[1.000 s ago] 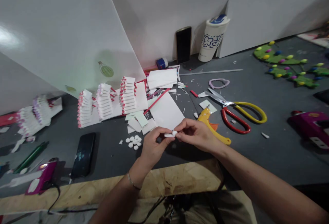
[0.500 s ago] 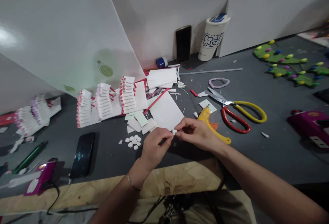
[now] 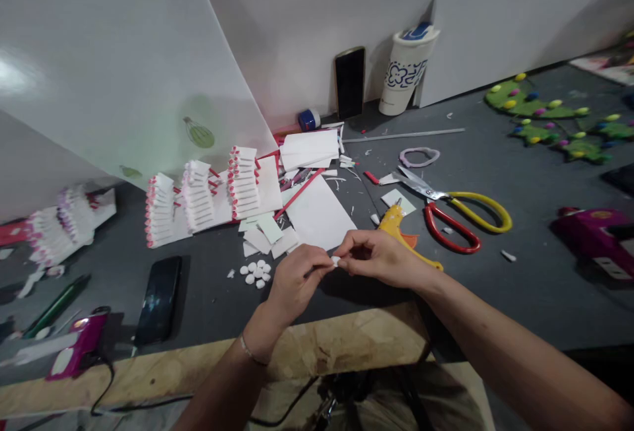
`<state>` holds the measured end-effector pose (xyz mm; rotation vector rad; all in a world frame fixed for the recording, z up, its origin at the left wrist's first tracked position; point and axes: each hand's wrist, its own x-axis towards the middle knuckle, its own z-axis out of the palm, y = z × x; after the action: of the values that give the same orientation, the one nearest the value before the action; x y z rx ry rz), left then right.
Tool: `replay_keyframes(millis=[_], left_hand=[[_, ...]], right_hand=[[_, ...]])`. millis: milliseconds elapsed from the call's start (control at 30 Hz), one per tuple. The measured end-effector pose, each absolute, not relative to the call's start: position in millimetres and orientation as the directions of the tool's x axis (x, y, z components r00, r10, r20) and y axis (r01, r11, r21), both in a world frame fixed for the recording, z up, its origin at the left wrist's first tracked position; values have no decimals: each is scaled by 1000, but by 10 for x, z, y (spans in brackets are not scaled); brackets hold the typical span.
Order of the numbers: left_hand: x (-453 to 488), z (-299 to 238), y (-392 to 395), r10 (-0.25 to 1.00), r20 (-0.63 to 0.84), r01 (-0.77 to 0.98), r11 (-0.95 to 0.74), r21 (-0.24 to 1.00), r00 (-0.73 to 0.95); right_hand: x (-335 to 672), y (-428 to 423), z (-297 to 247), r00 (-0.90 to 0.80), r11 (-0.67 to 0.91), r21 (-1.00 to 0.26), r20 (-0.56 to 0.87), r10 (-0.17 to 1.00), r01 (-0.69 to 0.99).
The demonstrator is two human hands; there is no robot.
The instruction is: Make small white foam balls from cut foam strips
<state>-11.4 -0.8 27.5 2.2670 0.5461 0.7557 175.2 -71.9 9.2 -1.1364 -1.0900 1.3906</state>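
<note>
1. White foam bit [image 3: 335, 261], smaller than a fingertip, is held in the air above the dark grey counter [image 3: 212, 312], at the middle of the view. Clock directions below start from it, with 12 straight ahead.
2. The left hand [image 3: 300, 279] and the right hand [image 3: 381, 259] meet at 6 and 3 o'clock of the bit. Their fingers [image 3: 354, 241] are curled nearly closed, and the tips of both hands pinch the bit between them.
3. A light, steady pinch at the very tips seems best here, since it keeps the soft bit from squashing and leaves its edge visible.
4. At 9 o'clock, just beside the left hand, lies a small cluster of white foam discs [image 3: 255, 272].
5. At 12 o'clock lies a white foam sheet [image 3: 319, 213].
6. At 2 o'clock, close by, is a yellow hot glue gun [image 3: 395, 225]. Beyond it, at 3 o'clock, are yellow-and-red scissors [image 3: 453, 216].
7. At 10 o'clock stand rows of pink-tipped white strips [image 3: 242, 183].
</note>
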Motion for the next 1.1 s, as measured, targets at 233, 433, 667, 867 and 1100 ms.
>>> replay_keyframes(millis=[233,433,667,867,1100], left_hand=[[-126,285,16,633,167,200,-467,862,756],[-109,300,49,652,-20,280,-297,913,758],[-113,287,75,602,137,154,-407,900,787],[-88,233,47,731,318,126,-481,868,603],[-74,200,-2,723,384,137,-548,825,574]], right_hand=[[1809,-735,144,-205,-137,-985,-114,972,-105],[1796,-747,156,-244,-144,-974,-99,965,-175],[1757,-731,134,-199,-148,-934,-85,976,-326],[1726,-694,129,-150,-121,-921,-69,986,-371],[1643,-694,108,-30,-118,-930,-115,993,-349]])
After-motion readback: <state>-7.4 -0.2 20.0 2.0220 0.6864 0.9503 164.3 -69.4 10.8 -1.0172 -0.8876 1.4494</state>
